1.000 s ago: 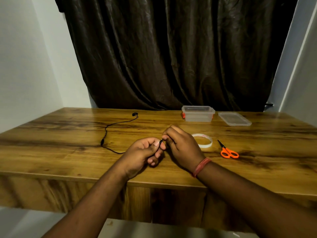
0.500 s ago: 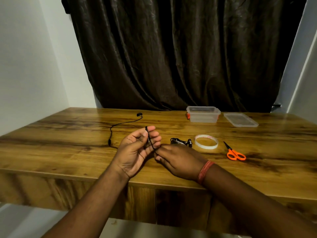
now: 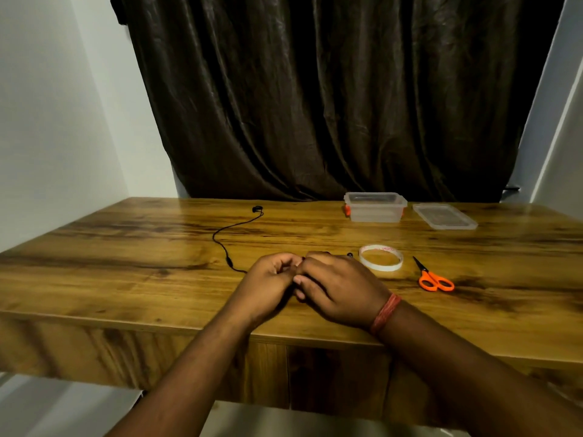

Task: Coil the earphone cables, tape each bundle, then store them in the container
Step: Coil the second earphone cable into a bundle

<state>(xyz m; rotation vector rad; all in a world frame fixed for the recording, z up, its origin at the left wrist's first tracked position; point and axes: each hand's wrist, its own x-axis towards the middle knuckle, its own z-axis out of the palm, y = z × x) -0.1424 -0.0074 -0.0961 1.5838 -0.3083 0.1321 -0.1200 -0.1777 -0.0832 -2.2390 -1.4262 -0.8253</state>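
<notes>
A black earphone cable [image 3: 224, 235] runs across the wooden table [image 3: 126, 272] from an earbud at the back to my hands. My left hand [image 3: 268, 279] has its fingers curled round the cable's near end. My right hand [image 3: 337, 288] meets it fingertip to fingertip and pinches the cable there; the part between the hands is hidden. A second, bundled earphone [image 3: 348, 254] peeks out behind my right hand. The clear container [image 3: 374, 207] stands open at the back, with its lid [image 3: 444, 216] lying to its right.
A roll of clear tape [image 3: 381, 257] lies flat just right of my right hand. Orange-handled scissors [image 3: 433, 277] lie further right. A dark curtain hangs behind the table, and white walls stand on both sides.
My left hand turned palm down and curled over the cable. My right hand rose and came back against it, hiding most of the bundled earphone.
</notes>
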